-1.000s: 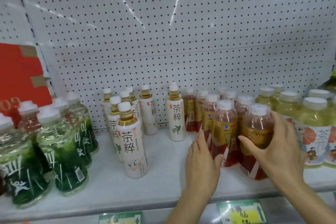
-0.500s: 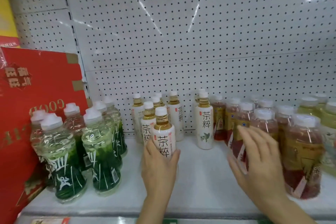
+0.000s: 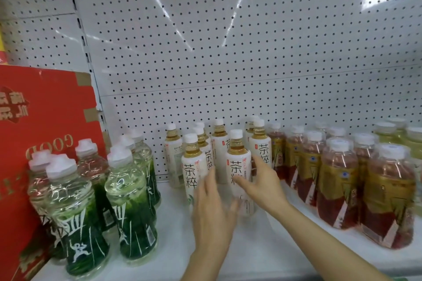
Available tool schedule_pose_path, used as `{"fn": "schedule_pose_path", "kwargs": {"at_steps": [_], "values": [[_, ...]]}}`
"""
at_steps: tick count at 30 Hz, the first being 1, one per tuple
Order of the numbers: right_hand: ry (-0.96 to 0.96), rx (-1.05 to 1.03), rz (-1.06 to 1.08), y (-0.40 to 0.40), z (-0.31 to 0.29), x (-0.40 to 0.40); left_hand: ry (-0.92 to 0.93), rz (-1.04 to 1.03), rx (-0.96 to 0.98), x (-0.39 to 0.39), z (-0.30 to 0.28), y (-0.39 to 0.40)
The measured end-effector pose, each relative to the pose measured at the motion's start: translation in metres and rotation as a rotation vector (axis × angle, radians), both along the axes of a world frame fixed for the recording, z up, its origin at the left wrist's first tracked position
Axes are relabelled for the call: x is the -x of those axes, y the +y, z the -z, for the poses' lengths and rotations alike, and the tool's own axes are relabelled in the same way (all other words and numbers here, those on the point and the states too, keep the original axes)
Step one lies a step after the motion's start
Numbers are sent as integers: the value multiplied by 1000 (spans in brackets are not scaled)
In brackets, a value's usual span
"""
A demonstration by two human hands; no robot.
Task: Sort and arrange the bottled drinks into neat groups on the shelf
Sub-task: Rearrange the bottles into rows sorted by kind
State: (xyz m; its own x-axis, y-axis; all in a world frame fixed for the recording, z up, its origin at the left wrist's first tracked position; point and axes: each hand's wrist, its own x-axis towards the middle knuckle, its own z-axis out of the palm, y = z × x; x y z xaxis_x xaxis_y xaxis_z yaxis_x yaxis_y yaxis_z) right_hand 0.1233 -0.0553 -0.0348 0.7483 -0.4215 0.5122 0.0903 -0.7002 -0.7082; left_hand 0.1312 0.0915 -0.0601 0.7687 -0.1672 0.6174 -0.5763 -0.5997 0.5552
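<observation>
Standing on the white shelf [image 3: 262,255], a white-labelled tea bottle [image 3: 238,164] is flanked by both hands. It is touched low down by the left hand [image 3: 213,210], fingers straight and blurred, while the right hand [image 3: 262,180] is spread open against its side, thumb across the label. Green-labelled bottles [image 3: 75,219] are grouped at left, red-labelled bottles [image 3: 338,180] at right.

The pegboard back panel [image 3: 228,52] looks like painted sheet metal, pale and glossy enough to throw back streaks of ceiling light. The shelf [image 3: 262,253] is smooth and white with a duller sheen. The green-label bottles [image 3: 77,223], white-label tea bottles [image 3: 237,166] and red tea bottles [image 3: 338,185] are clear, shiny plastic with white plastic caps and glossy film wraps. The red carton [image 3: 45,121] is matt cardboard patched with brown tape.
</observation>
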Motion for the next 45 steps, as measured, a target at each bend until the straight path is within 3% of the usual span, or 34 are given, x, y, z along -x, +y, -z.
{"fn": "schedule_pose_path", "kwargs": {"at_steps": [2, 4, 7, 10, 12, 16, 21, 26, 30, 35, 39, 45], "values": [[13, 25, 30, -5, 1, -15, -120, -171, 143, -6, -8, 17], [33, 31, 38, -7, 1, -27, -3, -244, 216, -22, -15, 26], [52, 44, 28, -7, -2, -41, 242, -175, 159, -47, -19, 26], [81, 44, 0, -12, -2, -50, 291, -141, 134, -55, -19, 22], [5, 37, 24, -17, 0, -46, 293, -123, 128, -58, -18, 20], [-278, 105, 332, -33, -4, -34, 301, -77, 120, -57, -21, 16], [-56, 2, 344, -41, -12, -44, 330, -10, 181, -57, -20, 18], [89, -86, 300, -52, -9, -48, 243, -8, 547, -63, -27, 28], [95, -13, 277, -50, -7, -28, 214, -140, 509, -105, -61, 26], [60, -4, 168, -32, -4, 12, 395, -234, 430, -164, -95, 13], [38, -41, 63, -14, -4, 29, 535, -240, 404, -206, -93, 15], [-5, 6, 27, -1, 4, 21, 506, -208, 388, -214, -75, 20]]}}
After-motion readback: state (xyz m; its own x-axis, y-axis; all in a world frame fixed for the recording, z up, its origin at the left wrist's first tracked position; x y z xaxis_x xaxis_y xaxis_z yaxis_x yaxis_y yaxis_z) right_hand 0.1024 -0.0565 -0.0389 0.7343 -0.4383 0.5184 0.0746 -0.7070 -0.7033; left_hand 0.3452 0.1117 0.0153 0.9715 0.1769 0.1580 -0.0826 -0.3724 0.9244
